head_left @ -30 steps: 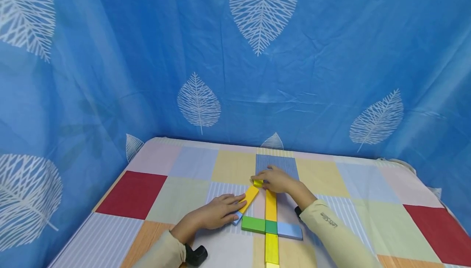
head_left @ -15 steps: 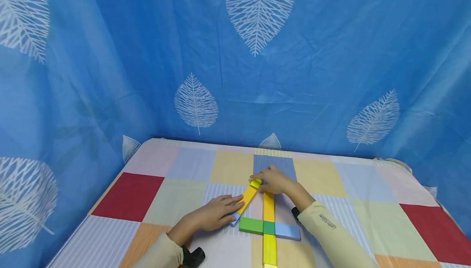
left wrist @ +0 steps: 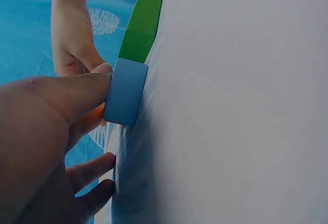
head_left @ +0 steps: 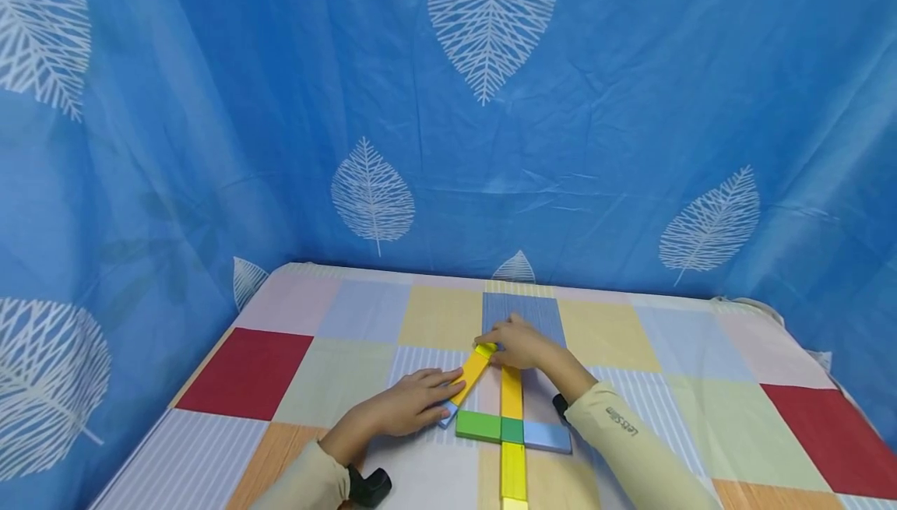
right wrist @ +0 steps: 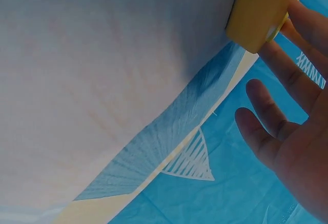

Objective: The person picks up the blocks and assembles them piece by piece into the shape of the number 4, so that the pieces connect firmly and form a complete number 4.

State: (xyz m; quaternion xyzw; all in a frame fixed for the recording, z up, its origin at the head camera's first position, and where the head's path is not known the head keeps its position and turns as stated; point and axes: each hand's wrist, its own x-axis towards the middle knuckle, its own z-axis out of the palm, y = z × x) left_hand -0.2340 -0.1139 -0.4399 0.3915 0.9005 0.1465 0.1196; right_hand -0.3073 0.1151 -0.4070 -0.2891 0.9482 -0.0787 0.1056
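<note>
Starting at the left, our left hand [head_left: 413, 405] lies flat on the patchwork tablecloth [head_left: 336, 378], fingers straight and close together, their tips against the lower end of the slanted yellow block [head_left: 471, 374] and the small blue block [left wrist: 125, 92] under it. In the left wrist view one fingertip [left wrist: 100, 70] presses the blue block's face, so we steady here with light pressure and do not push sideways.

The slanted yellow block runs up and to the right from that hand to a small yellow block [head_left: 487, 349] at its upper end. It leans toward the upright yellow block [head_left: 511, 392], which stands in line with the green block [head_left: 480, 426], a darker green square [head_left: 512, 430], a pale blue block [head_left: 547, 436] and a lower yellow-green block [head_left: 514, 471] in a cross.

On the right, our right hand [head_left: 522, 342] covers the top of the two yellow blocks. In the right wrist view its fingers [right wrist: 287, 88] are spread and nearly straight, touching a yellow end [right wrist: 261, 11]; whether they pinch the small yellow block, we cannot tell. To do this well, we judge that both ends should move together and slowly, keeping the slanted piece flat on the cloth and clear of the cross.
</note>
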